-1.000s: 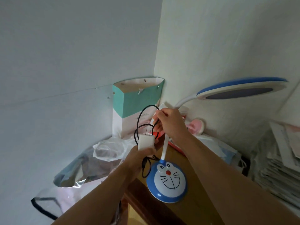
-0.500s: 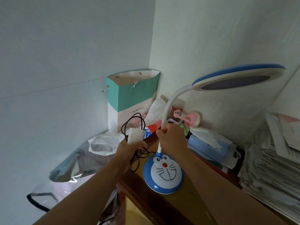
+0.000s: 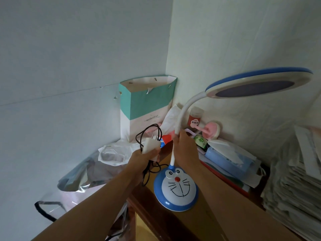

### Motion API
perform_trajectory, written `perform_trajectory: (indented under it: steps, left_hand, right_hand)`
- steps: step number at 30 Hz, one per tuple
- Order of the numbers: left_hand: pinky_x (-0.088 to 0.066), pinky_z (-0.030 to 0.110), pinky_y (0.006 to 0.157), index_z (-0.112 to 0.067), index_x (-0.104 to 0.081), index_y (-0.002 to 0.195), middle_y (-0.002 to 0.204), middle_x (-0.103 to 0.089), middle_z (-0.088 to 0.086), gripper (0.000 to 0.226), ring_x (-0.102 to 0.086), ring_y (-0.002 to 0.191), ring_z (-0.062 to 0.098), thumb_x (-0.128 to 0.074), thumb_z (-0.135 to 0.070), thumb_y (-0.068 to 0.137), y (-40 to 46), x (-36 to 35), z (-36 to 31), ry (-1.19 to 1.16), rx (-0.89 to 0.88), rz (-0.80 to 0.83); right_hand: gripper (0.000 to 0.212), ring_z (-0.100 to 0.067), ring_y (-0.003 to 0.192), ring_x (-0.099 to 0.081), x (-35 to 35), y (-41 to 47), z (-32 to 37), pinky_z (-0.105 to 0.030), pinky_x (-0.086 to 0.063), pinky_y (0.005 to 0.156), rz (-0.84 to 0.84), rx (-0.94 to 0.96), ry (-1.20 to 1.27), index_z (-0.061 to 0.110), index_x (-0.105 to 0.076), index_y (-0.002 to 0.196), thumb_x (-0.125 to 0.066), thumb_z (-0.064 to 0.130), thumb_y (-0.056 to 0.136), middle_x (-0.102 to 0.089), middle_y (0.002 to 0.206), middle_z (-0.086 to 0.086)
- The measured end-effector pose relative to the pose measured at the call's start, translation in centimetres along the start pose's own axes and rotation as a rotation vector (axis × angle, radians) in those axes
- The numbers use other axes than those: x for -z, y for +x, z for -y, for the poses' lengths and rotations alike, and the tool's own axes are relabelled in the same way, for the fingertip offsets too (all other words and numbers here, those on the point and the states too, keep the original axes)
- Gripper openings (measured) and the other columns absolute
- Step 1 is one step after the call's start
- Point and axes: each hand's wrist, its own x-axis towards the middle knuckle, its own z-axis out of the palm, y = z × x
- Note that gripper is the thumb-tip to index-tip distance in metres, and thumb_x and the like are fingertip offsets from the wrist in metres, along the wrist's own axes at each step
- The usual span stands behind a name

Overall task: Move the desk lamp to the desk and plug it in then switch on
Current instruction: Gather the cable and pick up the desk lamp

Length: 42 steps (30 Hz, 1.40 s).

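Observation:
The desk lamp has a round blue-and-white base [image 3: 176, 190] painted with a cartoon cat face, a white flexible neck and a flat blue-rimmed round head [image 3: 257, 83] at the upper right. Its base rests on a brown wooden top [image 3: 196, 221]. My right hand [image 3: 185, 147] grips the neck just above the base. My left hand [image 3: 143, 158] holds the white plug adapter [image 3: 150, 144], prongs pointing up, together with loops of the black cord [image 3: 147, 134]. The lamp is unlit.
A teal-and-white paper bag [image 3: 145, 108] stands in the wall corner. Clear plastic bags [image 3: 90, 173] lie at the left. A blue tissue pack [image 3: 227, 158], a small jar [image 3: 196, 115], a pink item [image 3: 212, 132] and stacked papers [image 3: 295, 180] crowd the right.
My right hand slid down the neck to just above the base. My left hand with the plug and cord moved left, away from the neck. The lamp sits lower on the wooden top.

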Motion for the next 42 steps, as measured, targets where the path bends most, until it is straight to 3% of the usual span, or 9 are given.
perform_trajectory:
  steps: [5, 16, 21, 24, 32, 37, 42]
  left_hand:
    - [-0.049, 0.024, 0.062, -0.005, -0.064, 0.099, 0.08, -0.072, 0.004, 0.027, -0.062, 0.07, 0.015, -0.067, -0.027, 0.082, -0.4, -0.2, 0.2, -0.021, -0.005, -0.024]
    - [-0.045, 0.029, 0.065, -0.011, -0.065, 0.079, 0.079, -0.068, 0.007, 0.018, -0.057, 0.067, 0.019, -0.069, -0.028, 0.081, -2.8, -1.0, 0.1, -0.006, -0.029, -0.134]
    - [-0.048, 0.034, 0.081, -0.006, -0.062, 0.095, 0.078, -0.068, 0.005, 0.026, -0.061, 0.077, 0.02, -0.069, -0.027, 0.081, -4.2, -0.9, -0.2, -0.058, -0.042, -0.129]
    - [-0.051, 0.024, 0.069, -0.005, -0.062, 0.097, 0.073, -0.07, 0.001, 0.028, -0.064, 0.067, 0.013, -0.068, -0.028, 0.081, -5.1, -0.8, -0.9, -0.044, -0.054, -0.107]
    - [-0.051, 0.023, 0.06, -0.006, -0.064, 0.089, 0.074, -0.07, 0.003, 0.026, -0.064, 0.066, 0.015, -0.069, -0.03, 0.08, -7.4, -0.7, -2.9, 0.011, -0.084, -0.008]
    - [-0.045, 0.026, 0.058, -0.01, -0.066, 0.079, 0.064, -0.069, 0.0, 0.025, -0.058, 0.06, 0.016, -0.07, -0.035, 0.078, -9.8, -0.3, -3.9, 0.074, -0.106, 0.088]
    - [-0.043, 0.025, 0.061, -0.013, -0.065, 0.073, 0.063, -0.068, 0.001, 0.021, -0.056, 0.061, 0.015, -0.069, -0.032, 0.08, -13.6, 0.7, -4.0, 0.109, -0.12, 0.204]
  right_hand:
    - [0.022, -0.024, 0.086, -0.066, -0.3, 0.5, -0.4, -0.028, -0.048, 0.063, 0.0, 0.035, -0.043, 0.007, -0.047, 0.109, -0.038, 0.023, 0.097, -0.067, 0.093, -0.012]
    - [0.019, -0.032, 0.084, -0.065, 0.4, -0.3, 0.4, -0.044, -0.056, 0.071, 0.027, 0.101, -0.069, 0.005, -0.046, 0.107, -0.043, 0.019, 0.096, -0.066, 0.096, -0.018]
    - [0.02, -0.034, 0.087, -0.065, 1.6, -1.2, 0.8, -0.047, -0.055, 0.075, 0.026, 0.101, -0.099, 0.005, -0.045, 0.11, -0.043, 0.019, 0.096, -0.065, 0.098, -0.019]
    - [0.02, -0.034, 0.084, -0.065, 2.5, -1.8, 1.3, -0.043, -0.054, 0.07, -0.005, 0.112, -0.134, 0.005, -0.045, 0.109, -0.044, 0.019, 0.095, -0.066, 0.095, -0.019]
    - [0.023, -0.027, 0.081, -0.068, 5.0, -4.6, 3.3, -0.028, -0.041, 0.057, -0.151, 0.114, -0.205, 0.005, -0.048, 0.107, -0.044, 0.025, 0.096, -0.069, 0.093, -0.014]
    - [0.024, -0.03, 0.084, -0.068, 6.7, -8.1, 5.2, -0.042, -0.058, 0.072, -0.18, 0.013, -0.142, 0.003, -0.049, 0.11, -0.044, 0.022, 0.095, -0.066, 0.098, -0.016]
    - [0.022, -0.027, 0.088, -0.066, 8.2, -12.6, 7.1, -0.036, -0.056, 0.074, -0.225, -0.113, -0.231, 0.005, -0.046, 0.114, -0.043, 0.018, 0.096, -0.064, 0.104, -0.014]
